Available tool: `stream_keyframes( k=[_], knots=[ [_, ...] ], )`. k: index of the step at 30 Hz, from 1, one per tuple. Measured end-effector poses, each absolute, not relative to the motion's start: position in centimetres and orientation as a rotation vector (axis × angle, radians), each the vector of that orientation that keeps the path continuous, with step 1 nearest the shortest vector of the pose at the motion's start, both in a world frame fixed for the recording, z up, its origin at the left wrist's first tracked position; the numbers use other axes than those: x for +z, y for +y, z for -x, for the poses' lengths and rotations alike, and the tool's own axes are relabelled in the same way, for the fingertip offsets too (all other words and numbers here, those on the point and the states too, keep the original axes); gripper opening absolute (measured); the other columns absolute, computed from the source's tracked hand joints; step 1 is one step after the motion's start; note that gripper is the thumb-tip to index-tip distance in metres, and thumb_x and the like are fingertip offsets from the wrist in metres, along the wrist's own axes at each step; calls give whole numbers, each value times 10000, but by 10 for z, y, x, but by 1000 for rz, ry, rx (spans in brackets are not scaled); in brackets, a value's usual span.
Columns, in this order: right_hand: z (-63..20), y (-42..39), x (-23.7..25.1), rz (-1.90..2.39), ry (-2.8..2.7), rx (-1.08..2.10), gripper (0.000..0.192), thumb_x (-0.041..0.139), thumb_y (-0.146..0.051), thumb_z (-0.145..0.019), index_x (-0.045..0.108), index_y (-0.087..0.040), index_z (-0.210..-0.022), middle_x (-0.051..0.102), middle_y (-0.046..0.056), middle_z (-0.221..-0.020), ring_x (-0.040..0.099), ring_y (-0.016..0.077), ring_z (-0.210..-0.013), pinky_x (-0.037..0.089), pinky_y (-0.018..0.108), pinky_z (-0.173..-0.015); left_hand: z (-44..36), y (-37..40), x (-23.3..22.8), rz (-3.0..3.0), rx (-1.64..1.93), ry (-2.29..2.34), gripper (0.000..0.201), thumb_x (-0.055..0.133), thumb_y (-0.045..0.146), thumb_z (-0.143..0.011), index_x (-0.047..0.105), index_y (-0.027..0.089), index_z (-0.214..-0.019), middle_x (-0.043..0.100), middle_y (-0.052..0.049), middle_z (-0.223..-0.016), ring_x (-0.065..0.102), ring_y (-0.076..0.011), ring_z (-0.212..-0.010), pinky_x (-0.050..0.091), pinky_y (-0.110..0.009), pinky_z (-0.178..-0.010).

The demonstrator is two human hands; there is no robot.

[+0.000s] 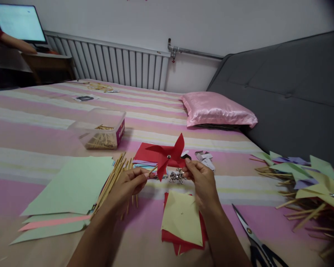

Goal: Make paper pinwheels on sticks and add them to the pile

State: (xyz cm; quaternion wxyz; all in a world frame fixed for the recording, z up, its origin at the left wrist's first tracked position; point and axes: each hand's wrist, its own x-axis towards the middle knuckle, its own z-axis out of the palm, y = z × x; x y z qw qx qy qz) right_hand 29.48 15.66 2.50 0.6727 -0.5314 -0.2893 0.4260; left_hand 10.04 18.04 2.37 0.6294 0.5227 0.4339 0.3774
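Observation:
A red paper pinwheel [169, 157] with a metal fastener at its centre is held up between my hands. My left hand [133, 181] is closed around its thin wooden stick [153, 170]. The thumb and fingers of my right hand [199, 176] pinch the tip of the pinwheel's right blade. Just below it lies a small heap of metal fasteners [177, 176]. Behind are a red paper sheet [143, 151] and other coloured papers, partly hidden by the pinwheel. Nearer me, yellow paper squares [181, 218] rest on red ones [171, 236].
Green paper sheets [72, 185] and loose wooden sticks [111, 183] lie at left, below a clear plastic box [100, 137] of sticks. Scissors [250, 233] lie at front right, beside several finished pinwheels [317, 189]. Farther back is a pink pillow [219, 110]. A person's arm [18, 42] shows at far left.

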Motion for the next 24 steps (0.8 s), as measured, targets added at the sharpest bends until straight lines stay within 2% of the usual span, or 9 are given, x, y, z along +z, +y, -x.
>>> stream_keyframes(
  k=[6, 9, 14, 16, 20, 24],
  knots=[
    [-299, 158, 21, 1152, -585, 882, 295, 734, -404, -642, 596, -145, -612, 542, -44, -485, 475, 48, -448, 373, 165, -484, -101, 179, 26, -1195, 807, 1021, 213, 634, 350, -705, 630, 138, -729, 365, 59, -513, 234, -57, -466, 115, -206, -447],
    [-300, 159, 21, 1114, -579, 858, 287, 725, -413, -654, 609, -153, -690, 525, -56, -481, 480, 50, -455, 382, 167, -500, -101, 179, 25, -1193, 808, 1007, 210, 633, 344, -711, 636, 136, -742, 377, 54, -524, 237, -58, -471, 119, -202, -446],
    [-296, 157, 25, 1073, -608, 920, 373, 720, -426, -654, 590, -173, -895, 628, -24, -715, 509, 36, -464, 368, 172, -486, -100, 183, 22, -1144, 890, 978, 209, 639, 346, -719, 612, 140, -693, 393, 48, -545, 235, -52, -469, 129, -193, -434],
    [-293, 156, 26, 1105, -681, 1008, 405, 732, -415, -641, 585, -171, -929, 638, -13, -741, 518, 42, -470, 345, 174, -474, -100, 183, 22, -1114, 921, 989, 217, 654, 346, -706, 596, 140, -665, 380, 54, -530, 239, -49, -460, 144, -187, -427],
    [-285, 153, 25, 1167, -899, 1259, 372, 737, -403, -629, 633, -143, -874, 629, -4, -690, 543, 68, -511, 339, 187, -494, -101, 181, 24, -1074, 943, 1017, 196, 674, 327, -687, 622, 139, -702, 399, 53, -534, 273, -48, -455, 184, -178, -425],
    [-280, 151, 23, 1164, -986, 1326, 307, 713, -419, -645, 657, -142, -766, 610, -8, -607, 535, 87, -514, 350, 208, -517, -102, 180, 27, -1072, 954, 1009, 203, 679, 332, -682, 625, 136, -695, 431, 44, -555, 299, -48, -462, 210, -178, -431]
  ],
)
